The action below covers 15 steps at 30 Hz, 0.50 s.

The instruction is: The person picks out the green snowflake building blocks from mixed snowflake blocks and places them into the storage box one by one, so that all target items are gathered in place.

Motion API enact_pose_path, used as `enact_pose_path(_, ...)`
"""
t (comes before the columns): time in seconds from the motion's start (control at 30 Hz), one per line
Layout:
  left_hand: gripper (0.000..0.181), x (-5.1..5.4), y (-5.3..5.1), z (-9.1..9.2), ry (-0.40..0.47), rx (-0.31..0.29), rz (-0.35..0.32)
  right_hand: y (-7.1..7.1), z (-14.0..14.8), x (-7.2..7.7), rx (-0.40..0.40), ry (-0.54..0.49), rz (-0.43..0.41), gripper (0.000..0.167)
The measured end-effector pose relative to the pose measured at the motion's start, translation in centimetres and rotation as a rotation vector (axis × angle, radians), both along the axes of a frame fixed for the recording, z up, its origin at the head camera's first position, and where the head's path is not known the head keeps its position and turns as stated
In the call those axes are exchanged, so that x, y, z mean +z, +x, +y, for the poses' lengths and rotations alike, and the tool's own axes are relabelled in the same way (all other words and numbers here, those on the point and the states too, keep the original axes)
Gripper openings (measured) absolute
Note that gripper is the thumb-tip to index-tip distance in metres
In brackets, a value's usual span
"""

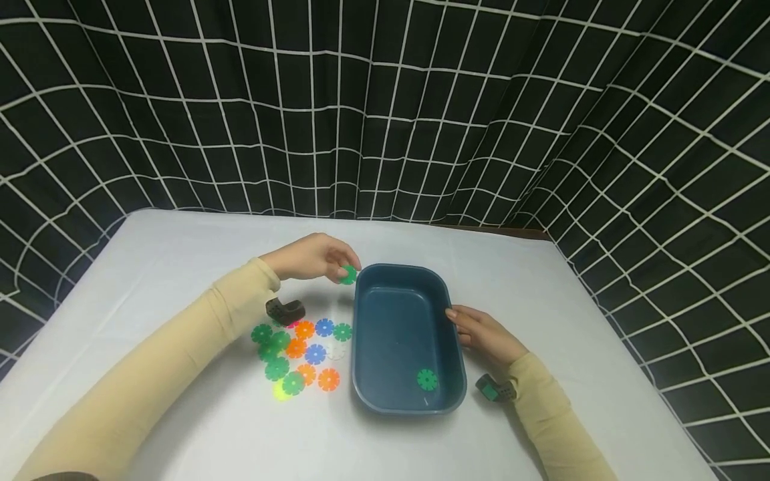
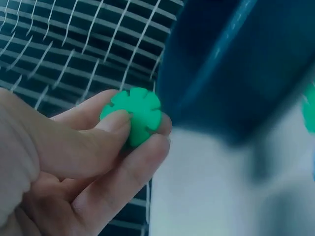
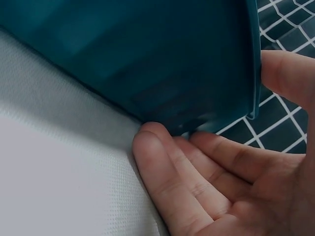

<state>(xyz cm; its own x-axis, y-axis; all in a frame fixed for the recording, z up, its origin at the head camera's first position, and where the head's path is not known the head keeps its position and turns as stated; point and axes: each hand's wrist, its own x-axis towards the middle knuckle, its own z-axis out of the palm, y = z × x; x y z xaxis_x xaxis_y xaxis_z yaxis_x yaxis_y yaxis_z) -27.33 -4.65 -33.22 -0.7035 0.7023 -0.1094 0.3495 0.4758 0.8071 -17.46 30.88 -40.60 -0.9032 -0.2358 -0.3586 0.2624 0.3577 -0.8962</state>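
My left hand (image 1: 319, 258) pinches a green snowflake disc (image 2: 140, 115) between thumb and fingers, beside the upper left rim of a blue plastic basin (image 1: 397, 334). Notches run around the disc's edge. At the basin's right side, my right hand (image 1: 484, 333) holds the wall, its thumb (image 3: 285, 73) at the rim and its other fingers against the outside, low down. Inside the basin, near the front right, lies another green disc (image 1: 427, 379). Left of the basin, several flat discs are spread in a loose group, among them an orange disc (image 1: 328, 379) and a blue disc (image 1: 315, 354).
A white cloth (image 1: 228, 427) covers the table. A black curtain with a white grid (image 1: 385, 107) hangs behind and at both sides. Dark wrist devices show below the left wrist (image 1: 285, 311) and beside the right wrist (image 1: 496, 388).
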Motion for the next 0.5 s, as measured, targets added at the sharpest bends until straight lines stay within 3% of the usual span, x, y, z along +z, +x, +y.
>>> enact_pose_path(0.23, 0.020, 1.7, 0.5, 5.1, -0.019, -0.119, 0.051, 0.2, 0.2, -0.2, -0.006, -0.015, -0.015, 0.075)
enact_pose_path(0.5, 0.023, 0.9, 2.2, 10.8, -0.040, -0.298, 0.029, 0.1, 0.2, 0.0, 0.000, -0.028, -0.021, 0.074)
